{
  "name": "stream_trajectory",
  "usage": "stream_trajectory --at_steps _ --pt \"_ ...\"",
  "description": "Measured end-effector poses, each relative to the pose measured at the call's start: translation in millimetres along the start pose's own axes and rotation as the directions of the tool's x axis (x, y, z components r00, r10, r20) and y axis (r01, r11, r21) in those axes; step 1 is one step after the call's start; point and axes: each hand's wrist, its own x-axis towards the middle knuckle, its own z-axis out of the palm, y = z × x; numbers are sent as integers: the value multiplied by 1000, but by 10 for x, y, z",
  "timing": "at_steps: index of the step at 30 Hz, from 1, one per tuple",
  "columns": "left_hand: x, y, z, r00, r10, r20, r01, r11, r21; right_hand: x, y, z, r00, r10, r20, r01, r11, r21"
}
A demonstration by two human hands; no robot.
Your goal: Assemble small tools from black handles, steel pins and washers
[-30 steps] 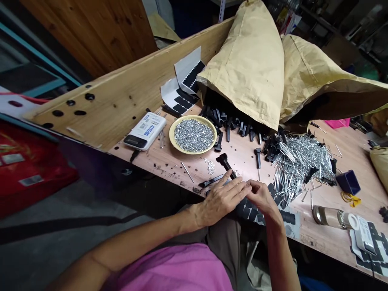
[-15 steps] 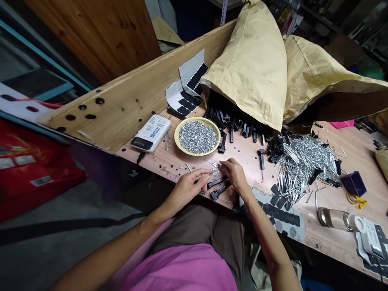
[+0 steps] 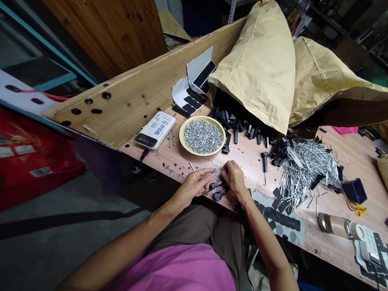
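Note:
My left hand (image 3: pixel 194 188) lies on the plywood bench top (image 3: pixel 254 165) with its fingers extended toward a small spill of steel washers (image 3: pixel 216 166). My right hand (image 3: pixel 233 178) is bunched at those washers, and its fingertips partly hide them. Under my hands lie two black-headed bolts (image 3: pixel 216 185) (image 3: pixel 220 195). A yellow plate (image 3: pixel 202 152) of steel nuts sits just beyond. Whether my right hand pinches a washer is too small to tell.
Two tan paper sacks (image 3: pixel 257 68) spill black bolts (image 3: pixel 239 125) onto the bench. To the right lie loose steel pins (image 3: pixel 309 169) and a sheet of black pads (image 3: pixel 280 218). A white power bank (image 3: pixel 154 130) sits left of the plate. A bottle (image 3: pixel 335 225) stands near the front edge.
Both hands have moved left, from the black pads to the washers. Two black bolts now lie beneath them. Between the last two frames my hands barely shift.

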Motion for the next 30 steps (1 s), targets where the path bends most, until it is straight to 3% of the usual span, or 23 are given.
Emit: stream_trajectory --at_steps 2,4,6,10,16,21,25,28,30 --pt "-2 -8 21 1000 -7 12 7 1000 -3 -67 21 4 986 115 -117 -68 936 344" --pt "-3 -17 55 999 -14 44 14 1000 1 -154 0 -21 961 236 -147 -92 769 632" --pt "0 -27 99 996 -11 85 11 1000 7 -246 -55 -57 940 314 -133 -96 617 781" --pt "16 -47 183 991 9 136 -12 1000 20 -383 -165 -97 905 404 -135 -94 498 862" --pt "15 -59 224 986 44 160 -53 997 48 -464 -200 -100 894 414 -172 -41 459 888" --pt "6 -49 236 984 29 176 -37 999 39 -519 -204 -78 882 391 -265 34 506 862" --pt "17 -56 256 980 -14 198 11 1000 19 -567 -163 9 828 312 -465 129 701 701" --pt "26 -70 268 979 -31 200 33 999 -6 -601 -103 69 766 84 -637 227 892 391" --pt "31 -66 272 977 -37 211 42 999 -21 -618 -72 68 736 -100 -669 302 934 192"
